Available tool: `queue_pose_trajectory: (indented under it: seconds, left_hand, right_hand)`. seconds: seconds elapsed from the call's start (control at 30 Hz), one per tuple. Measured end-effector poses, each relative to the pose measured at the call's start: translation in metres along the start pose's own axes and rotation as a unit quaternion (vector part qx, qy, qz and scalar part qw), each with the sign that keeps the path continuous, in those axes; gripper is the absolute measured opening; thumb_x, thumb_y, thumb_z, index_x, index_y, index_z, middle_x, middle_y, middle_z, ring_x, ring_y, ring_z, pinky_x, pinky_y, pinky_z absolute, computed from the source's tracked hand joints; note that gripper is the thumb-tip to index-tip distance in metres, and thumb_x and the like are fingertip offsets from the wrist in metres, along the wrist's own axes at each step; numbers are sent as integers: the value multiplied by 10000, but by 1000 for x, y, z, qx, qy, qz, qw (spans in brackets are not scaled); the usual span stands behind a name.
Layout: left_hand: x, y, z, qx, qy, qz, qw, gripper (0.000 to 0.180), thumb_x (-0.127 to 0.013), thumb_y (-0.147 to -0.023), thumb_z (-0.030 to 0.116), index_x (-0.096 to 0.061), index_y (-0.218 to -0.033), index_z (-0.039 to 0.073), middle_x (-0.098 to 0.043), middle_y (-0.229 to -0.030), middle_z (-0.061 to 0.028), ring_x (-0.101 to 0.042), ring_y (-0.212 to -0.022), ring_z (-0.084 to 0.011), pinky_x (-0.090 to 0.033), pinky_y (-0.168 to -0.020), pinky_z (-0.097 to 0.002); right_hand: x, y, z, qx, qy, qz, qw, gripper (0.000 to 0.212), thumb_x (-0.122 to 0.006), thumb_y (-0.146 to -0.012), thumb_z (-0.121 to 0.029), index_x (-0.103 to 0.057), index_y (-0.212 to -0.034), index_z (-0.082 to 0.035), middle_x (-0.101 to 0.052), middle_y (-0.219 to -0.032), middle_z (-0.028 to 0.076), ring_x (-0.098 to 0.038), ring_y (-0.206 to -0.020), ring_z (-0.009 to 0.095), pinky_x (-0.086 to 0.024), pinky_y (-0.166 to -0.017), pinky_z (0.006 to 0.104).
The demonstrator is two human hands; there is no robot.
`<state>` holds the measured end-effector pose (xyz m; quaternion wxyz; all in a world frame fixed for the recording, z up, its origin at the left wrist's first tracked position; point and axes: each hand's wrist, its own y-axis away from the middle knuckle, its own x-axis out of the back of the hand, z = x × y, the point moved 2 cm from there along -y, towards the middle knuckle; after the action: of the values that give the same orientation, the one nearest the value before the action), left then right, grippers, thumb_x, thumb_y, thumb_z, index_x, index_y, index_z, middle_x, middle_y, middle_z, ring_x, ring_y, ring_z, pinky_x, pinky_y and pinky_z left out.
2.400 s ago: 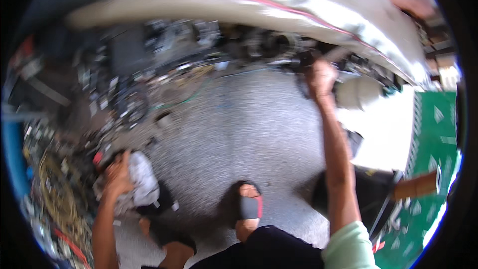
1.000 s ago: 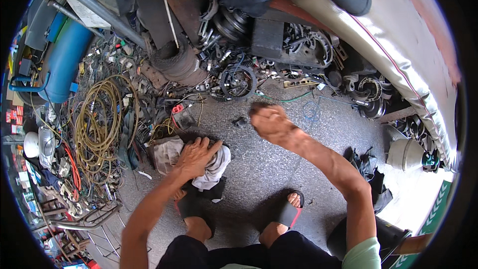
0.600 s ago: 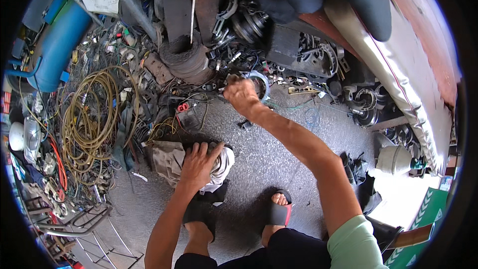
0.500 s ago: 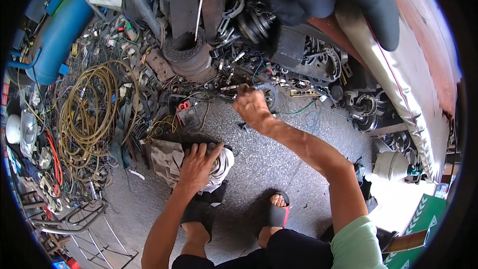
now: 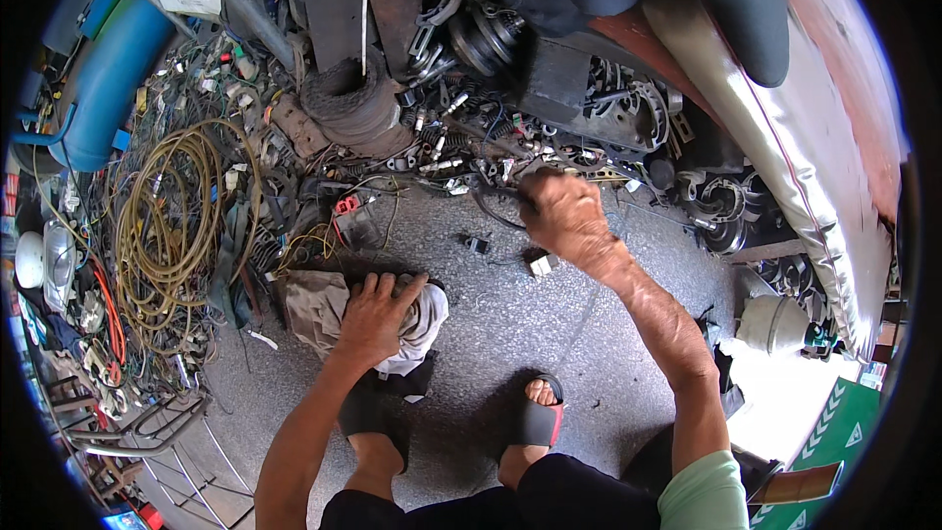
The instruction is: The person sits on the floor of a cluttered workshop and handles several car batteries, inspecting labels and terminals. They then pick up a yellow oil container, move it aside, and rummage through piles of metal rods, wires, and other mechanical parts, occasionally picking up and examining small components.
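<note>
My left hand (image 5: 373, 319) lies with its fingers spread on a bundle of grey-beige cloth (image 5: 319, 309) in front of my left foot. My right hand (image 5: 569, 216) is closed, held out near the edge of the parts heap. A dark, thin, curved piece (image 5: 488, 208) comes out of its left side; its exact kind is not clear. On the ground below that hand lie a small black block (image 5: 478, 244) and a small whitish block (image 5: 543, 265), both like plug connectors. A grey box-shaped part with a red top (image 5: 350, 221) sits beyond the cloth.
At left is a wide heap of wires with a coiled yellowish hose (image 5: 182, 226). A rolled dark mesh (image 5: 353, 108) and metal parts (image 5: 628, 113) line the far side. A silver padded edge (image 5: 785, 167) runs down the right, above a pale round container (image 5: 770, 324).
My right hand has moved right and slightly nearer with the dark curved piece. The whitish block now shows on the ground. My left hand stays on the cloth; the whole view has shifted slightly.
</note>
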<state>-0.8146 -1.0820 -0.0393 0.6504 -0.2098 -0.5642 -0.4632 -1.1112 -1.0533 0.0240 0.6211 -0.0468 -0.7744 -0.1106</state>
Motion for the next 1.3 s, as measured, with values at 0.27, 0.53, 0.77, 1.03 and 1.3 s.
queue_pose_trajectory:
  seconds: [0.27, 0.53, 0.77, 1.03, 1.3]
  left_hand:
    - [6, -4, 5, 13, 1, -32, 999, 826, -664, -698, 38, -433, -1464, 241, -501, -1175, -159, -477, -1094, -368, -438, -907, -480]
    - [1, -15, 10, -13, 6, -2, 1000, 857, -685, -672, 30, -423, -1461, 236, -496, -1163, -160, -480, -1077, -374, -447, -881, -486]
    - [1, -3, 0, 25, -7, -60, 998, 897, -715, -669, 15, -402, -1478, 244, -483, -1196, -161, -468, -1111, -374, -439, -905, -501]
    - [5, -11, 5, 26, 16, -73, 997, 899, -707, -667, 15, -402, -1480, 248, -477, -1196, -159, -463, -1112, -374, -433, -917, -500]
    - [3, -6, 1, 17, 13, -35, 999, 878, -677, -682, 20, -406, -1484, 253, -496, -1164, -162, -470, -1105, -378, -443, -916, -488]
  right_hand:
    - [-22, -85, 9, -130, -482, 63, 864, 180, -745, -848, -170, -715, -921, -8, -701, -710, 112, -666, -593, 143, -530, -565, 340]
    - [-108, -116, 58, -134, -570, 181, 790, 234, -684, -883, -12, -618, -1069, 112, -707, -856, 137, -715, -746, 197, -617, -616, 284]
    - [-84, -75, -2, -151, -301, 263, 904, 233, -771, -726, -154, -667, -917, -71, -702, -903, 125, -702, -816, 311, -559, -746, 419]
    - [-101, -79, -2, -5, -3, 154, 988, 309, -750, -744, -164, -717, -1049, -133, -635, -976, 126, -657, -917, 340, -547, -772, 432]
    - [-72, -50, 29, -212, -731, 58, 646, 196, -732, -901, -228, -686, -1016, -76, -676, -865, 21, -652, -688, 126, -503, -542, 276]
